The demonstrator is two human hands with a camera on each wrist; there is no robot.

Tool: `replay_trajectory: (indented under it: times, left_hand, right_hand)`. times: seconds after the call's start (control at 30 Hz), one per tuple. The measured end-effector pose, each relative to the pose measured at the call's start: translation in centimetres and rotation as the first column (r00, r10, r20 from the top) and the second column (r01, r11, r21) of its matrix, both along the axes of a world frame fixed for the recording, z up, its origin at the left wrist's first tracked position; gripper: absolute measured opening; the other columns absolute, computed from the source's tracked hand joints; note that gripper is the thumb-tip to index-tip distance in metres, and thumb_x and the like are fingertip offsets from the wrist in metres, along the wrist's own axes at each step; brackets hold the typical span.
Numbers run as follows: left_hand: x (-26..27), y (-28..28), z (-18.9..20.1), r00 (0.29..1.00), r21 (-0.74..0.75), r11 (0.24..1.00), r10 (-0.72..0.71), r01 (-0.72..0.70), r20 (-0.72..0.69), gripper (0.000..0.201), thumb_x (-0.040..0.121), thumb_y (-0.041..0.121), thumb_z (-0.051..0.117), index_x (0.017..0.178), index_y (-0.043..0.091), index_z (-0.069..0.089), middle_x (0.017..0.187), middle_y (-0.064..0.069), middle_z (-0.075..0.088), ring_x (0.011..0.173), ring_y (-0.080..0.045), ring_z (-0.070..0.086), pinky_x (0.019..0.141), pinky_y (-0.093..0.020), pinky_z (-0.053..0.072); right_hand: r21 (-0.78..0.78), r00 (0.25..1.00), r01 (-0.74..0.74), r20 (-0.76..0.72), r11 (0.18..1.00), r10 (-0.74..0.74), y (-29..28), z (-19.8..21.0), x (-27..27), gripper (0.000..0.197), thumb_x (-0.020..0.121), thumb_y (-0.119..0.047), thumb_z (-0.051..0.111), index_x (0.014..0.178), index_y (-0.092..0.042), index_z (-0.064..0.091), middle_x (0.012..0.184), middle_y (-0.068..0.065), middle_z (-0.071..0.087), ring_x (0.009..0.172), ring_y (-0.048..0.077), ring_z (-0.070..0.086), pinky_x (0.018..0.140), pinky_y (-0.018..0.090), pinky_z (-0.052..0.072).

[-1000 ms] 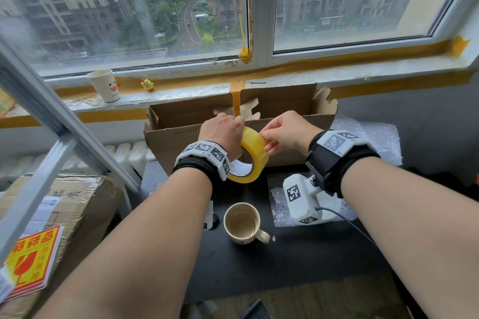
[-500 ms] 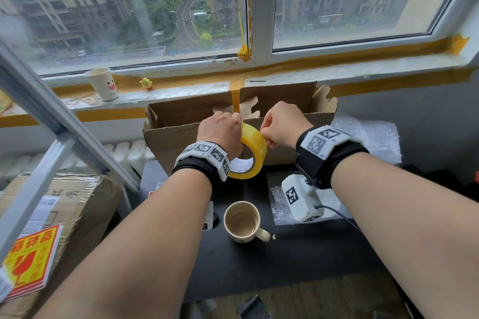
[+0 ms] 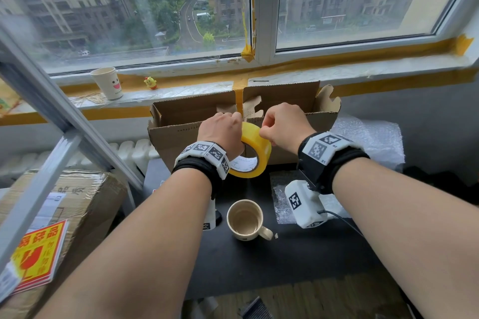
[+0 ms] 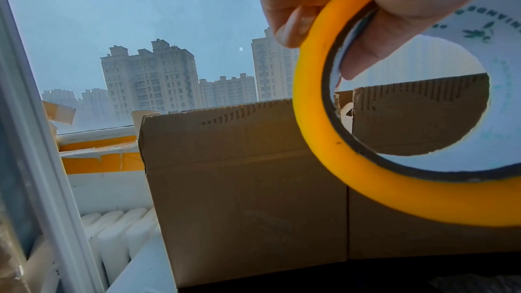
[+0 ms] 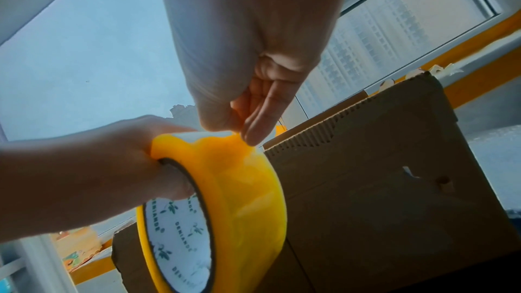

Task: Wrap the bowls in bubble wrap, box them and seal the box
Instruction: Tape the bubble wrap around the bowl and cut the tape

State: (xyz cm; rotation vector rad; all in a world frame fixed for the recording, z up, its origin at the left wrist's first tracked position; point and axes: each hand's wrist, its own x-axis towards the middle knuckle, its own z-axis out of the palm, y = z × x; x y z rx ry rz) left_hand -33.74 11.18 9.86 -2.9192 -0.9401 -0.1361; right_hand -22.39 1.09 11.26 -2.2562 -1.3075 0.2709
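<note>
My left hand grips a roll of yellow packing tape through its core, held in front of the open cardboard box. In the left wrist view the thumb and a finger clamp the tape roll at its top. My right hand pinches the free tape end on top of the roll; the right wrist view shows the fingertips lifting the tape end off the tape roll. The box stands with its flaps up. No bowls show.
A beige mug stands on the black table below my hands. Bubble wrap lies to the right of the box. A paper cup and small toy sit on the sill. A taped carton is at left.
Both hands have risen a little with the tape roll toward the box edge. My right hand has curled in closer on top of the roll, pinching the tape end.
</note>
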Motion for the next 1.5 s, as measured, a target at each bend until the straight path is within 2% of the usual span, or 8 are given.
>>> replay_trajectory:
  times: [0.23, 0.37, 0.47, 0.93, 1.03, 1.2, 1.3, 1.5]
  left_hand:
    - [-0.6, 0.2, -0.1, 0.998, 0.046, 0.998, -0.038, 0.040, -0.046, 0.021, 0.083, 0.017, 0.057, 0.102, 0.016, 0.048, 0.098, -0.001, 0.057, 0.088, -0.019, 0.046, 0.068, -0.030, 0.038]
    - [-0.6, 0.0, -0.2, 0.998, 0.056, 0.997, -0.050, 0.052, -0.033, 0.018, 0.082, 0.016, 0.056, 0.095, 0.018, 0.043, 0.098, -0.002, 0.057, 0.092, -0.020, 0.049, 0.068, -0.030, 0.039]
    - [-0.6, 0.1, 0.1, 0.999, 0.060, 0.997, -0.050, 0.051, -0.018, 0.023, 0.082, 0.017, 0.056, 0.104, 0.015, 0.049, 0.100, -0.001, 0.058, 0.095, -0.021, 0.051, 0.069, -0.031, 0.040]
    - [-1.1, 0.6, 0.5, 0.987, 0.096, 0.985, -0.134, 0.143, -0.090, 0.031, 0.082, 0.015, 0.056, 0.111, 0.014, 0.047, 0.104, -0.002, 0.057, 0.099, -0.022, 0.053, 0.068, -0.030, 0.038]
    - [-1.6, 0.9, 0.2, 0.965, 0.119, 0.970, -0.187, 0.211, -0.184, 0.028, 0.082, 0.015, 0.056, 0.109, 0.015, 0.047, 0.107, -0.001, 0.056, 0.103, -0.021, 0.052, 0.069, -0.029, 0.039]
    - [-2.3, 1.5, -0.3, 0.993, 0.069, 0.994, -0.080, 0.087, -0.088, 0.034, 0.083, 0.015, 0.055, 0.116, 0.015, 0.048, 0.109, -0.002, 0.058, 0.102, -0.021, 0.052, 0.071, -0.028, 0.037]
    - [-2.1, 1.2, 0.0, 0.992, 0.095, 0.990, -0.092, 0.100, -0.084, 0.030, 0.083, 0.017, 0.055, 0.112, 0.015, 0.047, 0.107, -0.002, 0.057, 0.102, -0.022, 0.051, 0.070, -0.029, 0.037]
    - [-2.1, 0.9, 0.2, 0.985, 0.145, 0.980, -0.115, 0.134, -0.132, 0.031, 0.085, 0.022, 0.058, 0.113, 0.015, 0.047, 0.109, -0.001, 0.056, 0.103, -0.020, 0.050, 0.069, -0.029, 0.036]
  right_hand:
    - [-0.041, 0.964, -0.092, -0.255, 0.995, 0.079, -0.5, 0.0, 0.9, 0.011, 0.089, -0.009, 0.064, 0.081, -0.006, 0.071, 0.070, 0.010, 0.072, 0.063, 0.018, 0.072, 0.070, 0.030, 0.061]
    - [-0.109, 0.993, -0.118, -0.017, 0.987, 0.117, -0.1, 0.4, 0.3, 0.018, 0.086, -0.011, 0.061, 0.069, -0.016, 0.065, 0.062, 0.001, 0.068, 0.063, 0.014, 0.068, 0.074, 0.028, 0.057]
    - [-0.100, 0.988, -0.089, 0.117, 0.991, 0.101, 0.1, 0.2, -0.3, 0.019, 0.084, -0.019, 0.064, 0.066, -0.023, 0.059, 0.073, -0.002, 0.064, 0.077, 0.017, 0.061, 0.074, 0.028, 0.048]
    - [-0.208, 0.935, -0.149, 0.289, 0.967, 0.206, 0.3, 0.8, -0.7, 0.007, 0.085, -0.022, 0.058, 0.083, -0.015, 0.057, 0.085, 0.002, 0.059, 0.082, 0.024, 0.057, 0.071, 0.030, 0.039]
    - [-0.154, 0.983, -0.102, 0.133, 0.983, 0.123, -0.1, 1.3, 0.5, 0.012, 0.086, -0.021, 0.059, 0.085, -0.011, 0.066, 0.082, 0.003, 0.066, 0.076, 0.023, 0.064, 0.071, 0.030, 0.047]
    - [-0.178, 0.973, -0.208, -0.139, 0.962, 0.185, -0.1, 1.2, 0.3, 0.015, 0.086, -0.025, 0.069, 0.096, -0.015, 0.073, 0.080, -0.003, 0.070, 0.065, 0.015, 0.068, 0.069, 0.028, 0.059]
    - [-0.157, 0.982, -0.172, -0.104, 0.973, 0.157, 0.7, 0.5, -0.6, 0.011, 0.086, -0.018, 0.067, 0.093, -0.015, 0.076, 0.077, -0.001, 0.071, 0.060, 0.013, 0.066, 0.062, 0.023, 0.056]
    - [-0.199, 0.987, -0.159, -0.032, 0.967, 0.155, 0.8, 0.3, -1.2, 0.024, 0.090, -0.011, 0.056, 0.071, -0.019, 0.067, 0.066, 0.001, 0.067, 0.057, 0.019, 0.068, 0.066, 0.029, 0.059]
